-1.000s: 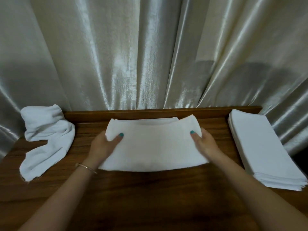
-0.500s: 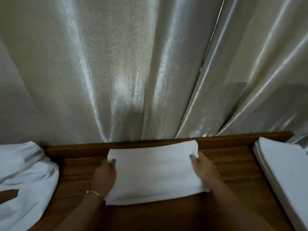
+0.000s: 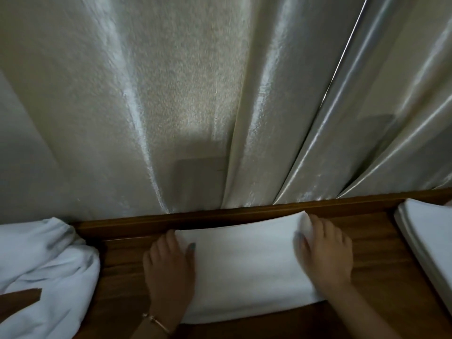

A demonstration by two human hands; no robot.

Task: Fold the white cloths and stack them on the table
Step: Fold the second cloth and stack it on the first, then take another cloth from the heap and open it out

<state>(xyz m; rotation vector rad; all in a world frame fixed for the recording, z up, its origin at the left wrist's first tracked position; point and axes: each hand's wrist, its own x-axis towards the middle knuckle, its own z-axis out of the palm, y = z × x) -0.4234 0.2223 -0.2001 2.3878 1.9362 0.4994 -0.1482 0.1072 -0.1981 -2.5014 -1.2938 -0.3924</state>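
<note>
While the folded white cloth [image 3: 247, 270] lies flat in the middle of the wooden tabletop [image 3: 374, 260], both hands rest on its ends. The left hand [image 3: 168, 267] sits at the cloth's left edge, its thumb laid over the top surface and the fingers beside or beneath the edge; it seems to pinch that edge, though the fingers' ends are hidden. A thin bracelet [image 3: 156, 322] circles that wrist. The right hand [image 3: 325, 253] lies on the cloth's right end near the far corner, fingers fairly straight and spread on the fabric; it is blurred, so the exact contact is hard to read. To the left, a heap of unfolded white cloths [image 3: 46, 267] sits rumpled on the tabletop, well apart from the folded one. At the right edge, a neat stack of folded cloths [image 3: 425, 231] rests on the tabletop. Behind the raised back rim of the tabletop hangs a shiny pale curtain [image 3: 183, 106].
</note>
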